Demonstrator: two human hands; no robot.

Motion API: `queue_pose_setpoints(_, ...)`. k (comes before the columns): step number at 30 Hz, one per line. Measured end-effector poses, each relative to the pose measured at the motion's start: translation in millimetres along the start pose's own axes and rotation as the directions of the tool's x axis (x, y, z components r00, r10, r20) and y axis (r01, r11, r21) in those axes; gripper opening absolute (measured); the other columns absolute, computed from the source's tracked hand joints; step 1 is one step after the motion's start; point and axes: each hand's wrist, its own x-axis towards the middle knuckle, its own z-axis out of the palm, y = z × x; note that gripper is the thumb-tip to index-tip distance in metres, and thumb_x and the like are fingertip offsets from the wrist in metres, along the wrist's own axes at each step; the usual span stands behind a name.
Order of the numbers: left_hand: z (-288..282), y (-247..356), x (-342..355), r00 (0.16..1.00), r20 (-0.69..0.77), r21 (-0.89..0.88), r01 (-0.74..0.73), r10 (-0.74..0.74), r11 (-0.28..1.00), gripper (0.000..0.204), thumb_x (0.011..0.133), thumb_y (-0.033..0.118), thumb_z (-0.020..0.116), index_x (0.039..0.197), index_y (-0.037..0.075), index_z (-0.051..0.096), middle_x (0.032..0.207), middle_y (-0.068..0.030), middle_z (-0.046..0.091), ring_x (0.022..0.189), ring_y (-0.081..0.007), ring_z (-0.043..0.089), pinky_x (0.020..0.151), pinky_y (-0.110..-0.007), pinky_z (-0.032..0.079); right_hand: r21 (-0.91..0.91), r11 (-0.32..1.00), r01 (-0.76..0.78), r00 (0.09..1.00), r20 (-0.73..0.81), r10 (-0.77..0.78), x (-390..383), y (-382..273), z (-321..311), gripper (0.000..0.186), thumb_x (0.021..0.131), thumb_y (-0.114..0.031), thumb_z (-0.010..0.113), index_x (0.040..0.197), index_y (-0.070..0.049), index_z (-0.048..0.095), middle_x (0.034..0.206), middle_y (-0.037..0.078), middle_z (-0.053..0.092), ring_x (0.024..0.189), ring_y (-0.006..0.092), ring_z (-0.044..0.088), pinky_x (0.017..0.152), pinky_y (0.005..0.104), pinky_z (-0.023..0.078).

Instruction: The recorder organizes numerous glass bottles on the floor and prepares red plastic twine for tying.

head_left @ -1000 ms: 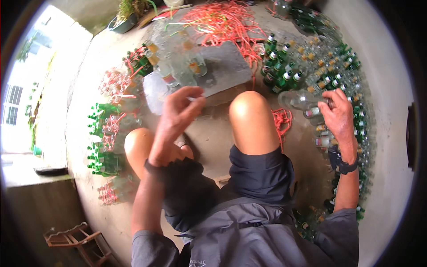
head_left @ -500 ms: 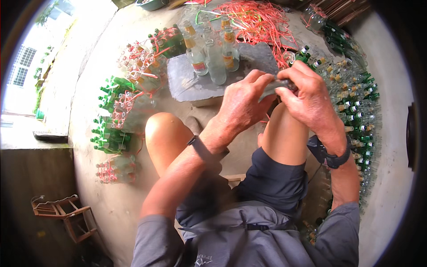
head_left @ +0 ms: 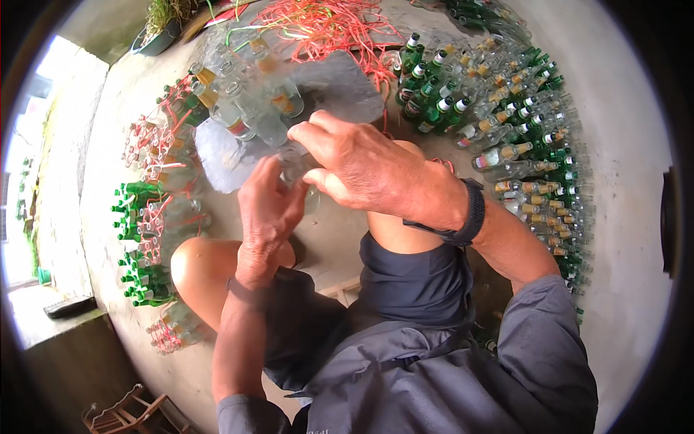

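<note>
A clear glass bottle (head_left: pixel 292 168), blurred and partly covered by fingers, is held between my two hands just in front of a grey stone slab. My left hand (head_left: pixel 269 206) is closed around its near left side. From the right, my right hand (head_left: pixel 354 163) grips the same bottle between thumb and fingers. Right beyond them, a cluster of several clear glass bottles (head_left: pixel 249 108) stands upright on the slab (head_left: pixel 220 163); some carry orange-yellow neck labels. Which end of the held bottle faces me, I cannot tell.
Bundles of green bottles (head_left: pixel 137 249) and clear bottles (head_left: pixel 155 148) tied with pink strips line the left. Dense rows of bottles (head_left: pixel 531 163) stand along the right wall, with green bottles (head_left: pixel 437 108) nearer the slab. Tangled red-pink strips (head_left: pixel 325 32) lie behind it. A wooden chair (head_left: pixel 134 416) is lower left.
The view has turned, so the surroundings sit further left. Both hands have moved left with the bottle, from beside the slab's right end to its front edge.
</note>
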Motion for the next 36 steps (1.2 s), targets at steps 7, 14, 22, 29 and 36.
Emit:
queue_pose_setpoints(7,-23.8,-27.7,4.1,0.942,-0.235,0.017,0.251,-0.24,0.968,0.03,0.081,0.026,0.077,0.086,-0.002,0.064,0.057,-0.0105,0.058,0.051,-0.0151,0.053,0.051,-0.032,0.043,-0.09,0.995,-0.04,0.989,0.136,0.052,-36.2,10.5,-21.0,0.022,0.079,-0.015,0.07,0.093,-0.001,0.059,0.09,0.015,0.056,0.089,0.0354,0.06,0.078,0.0455,0.05)
queue_pose_setpoints(14,-38.2,-70.1,28.6,0.88,-0.43,0.064,0.252,-0.201,0.966,0.027,0.083,0.024,0.076,0.081,-0.001,0.065,0.064,-0.0023,0.059,0.058,-0.0098,0.049,0.055,-0.029,0.042,-0.214,0.977,0.002,0.981,0.189,0.039,-52.0,18.9,-23.7,0.021,0.074,-0.02,0.073,0.082,-0.004,0.063,0.087,0.01,0.056,0.088,0.029,0.057,0.081,0.0409,0.045)
queue_pose_setpoints(22,-52.0,-103.9,66.5,0.804,-0.501,0.066,0.403,-0.319,0.913,0.036,0.079,0.034,0.073,0.087,-0.001,0.067,0.08,-0.0185,0.068,0.076,-0.0334,0.065,0.077,-0.043,0.049,-0.214,0.977,-0.004,0.985,0.17,0.041,-49.9,17.6,-21.7,0.022,0.074,-0.022,0.074,0.08,-0.004,0.062,0.086,0.01,0.056,0.086,0.0286,0.057,0.079,0.0407,0.046)
queue_pose_setpoints(29,-45.7,-129.7,86.6,0.82,-0.489,0.077,0.378,-0.296,0.922,0.034,0.079,0.034,0.074,0.089,0.002,0.067,0.09,-0.02,0.068,0.088,-0.0369,0.064,0.084,-0.046,0.047,-0.205,0.978,-0.039,0.986,0.151,0.071,-49.8,15.3,-24.1,0.022,0.072,-0.02,0.075,0.08,-0.003,0.062,0.085,0.01,0.055,0.086,0.0292,0.056,0.079,0.0409,0.046)
queue_pose_setpoints(36,-33.3,-149.2,95.5,0.812,-0.486,0.073,0.406,-0.323,0.911,0.035,0.078,0.033,0.076,0.091,0.002,0.068,0.091,-0.0204,0.069,0.089,-0.0384,0.065,0.084,-0.046,0.048,-0.195,0.977,-0.089,0.981,0.15,0.12,-48.4,12.6,-24.6,0.023,0.073,-0.019,0.074,0.084,-0.002,0.064,0.087,0.01,0.056,0.087,0.0296,0.057,0.08,0.0411,0.046)
